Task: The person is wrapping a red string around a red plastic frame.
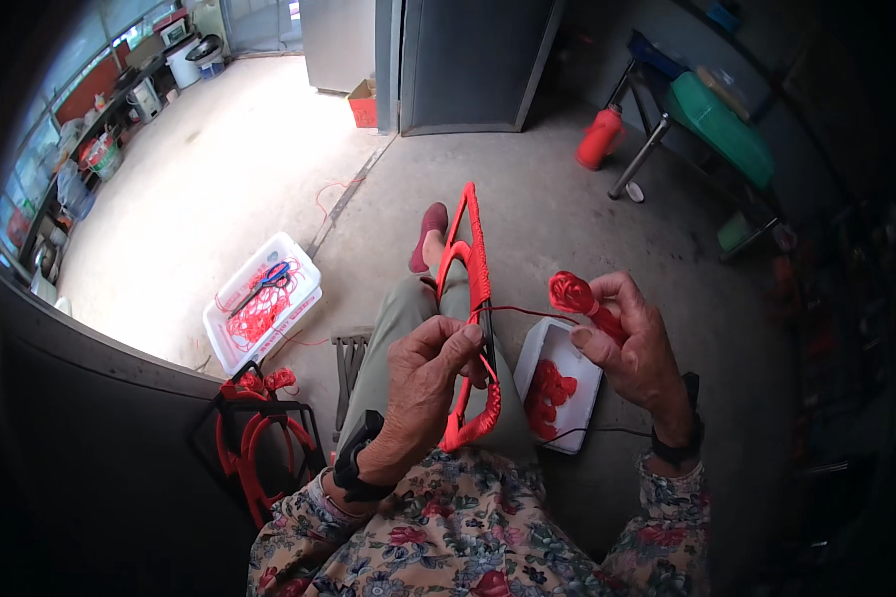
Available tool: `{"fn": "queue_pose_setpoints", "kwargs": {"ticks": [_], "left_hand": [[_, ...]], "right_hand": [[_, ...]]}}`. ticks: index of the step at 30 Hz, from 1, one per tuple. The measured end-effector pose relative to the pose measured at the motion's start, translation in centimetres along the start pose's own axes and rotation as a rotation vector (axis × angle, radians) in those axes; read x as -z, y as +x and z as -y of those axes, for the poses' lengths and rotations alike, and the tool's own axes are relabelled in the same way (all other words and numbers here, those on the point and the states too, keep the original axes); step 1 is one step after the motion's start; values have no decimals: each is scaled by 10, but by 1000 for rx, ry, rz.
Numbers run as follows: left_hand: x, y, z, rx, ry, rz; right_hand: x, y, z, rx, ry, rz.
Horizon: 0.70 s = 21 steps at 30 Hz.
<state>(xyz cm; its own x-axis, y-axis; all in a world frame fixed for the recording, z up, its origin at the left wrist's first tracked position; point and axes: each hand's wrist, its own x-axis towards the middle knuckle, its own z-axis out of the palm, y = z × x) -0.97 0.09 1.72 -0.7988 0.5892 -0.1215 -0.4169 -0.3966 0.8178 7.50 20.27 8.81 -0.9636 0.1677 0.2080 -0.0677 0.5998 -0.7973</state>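
Upright over my lap stands a frame wrapped in red cord (479, 269), with some dark bare bar showing beside my fingers. My left hand (426, 370) is closed on the frame's side, thumb and forefinger pinched at the cord there. My right hand (635, 348) grips a bundle of shiny red cord (572, 292), its looped end sticking out past the fingers. A thin strand (523, 310) runs from the frame across to my right hand. Wrapping covers the top and bottom of the frame; part of it is hidden behind my left hand.
On the floor at left is a white basket (314, 298) of loose red cord with blue-handled scissors (275, 276). A white box (587, 383) with red bundles sits right of my lap. More red-and-black frames (259, 438) lean at lower left. A red bottle (599, 139) stands near a green-topped table (717, 124).
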Motion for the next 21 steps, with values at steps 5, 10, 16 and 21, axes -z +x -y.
{"fn": "queue_pose_setpoints", "kwargs": {"ticks": [5,10,16,21], "left_hand": [[12,-6,9,63,-78,-27],[9,-10,12,-9,24,15],[12,-13,8,-27,277,41],[16,-16,-1,-206,315,-19]], "right_hand": [[-22,-33,-20,24,-172,325],[-54,-24,-26,216,-202,200],[-67,-7,-24,221,-139,154],[-58,-10,-30,147,-183,170]]}}
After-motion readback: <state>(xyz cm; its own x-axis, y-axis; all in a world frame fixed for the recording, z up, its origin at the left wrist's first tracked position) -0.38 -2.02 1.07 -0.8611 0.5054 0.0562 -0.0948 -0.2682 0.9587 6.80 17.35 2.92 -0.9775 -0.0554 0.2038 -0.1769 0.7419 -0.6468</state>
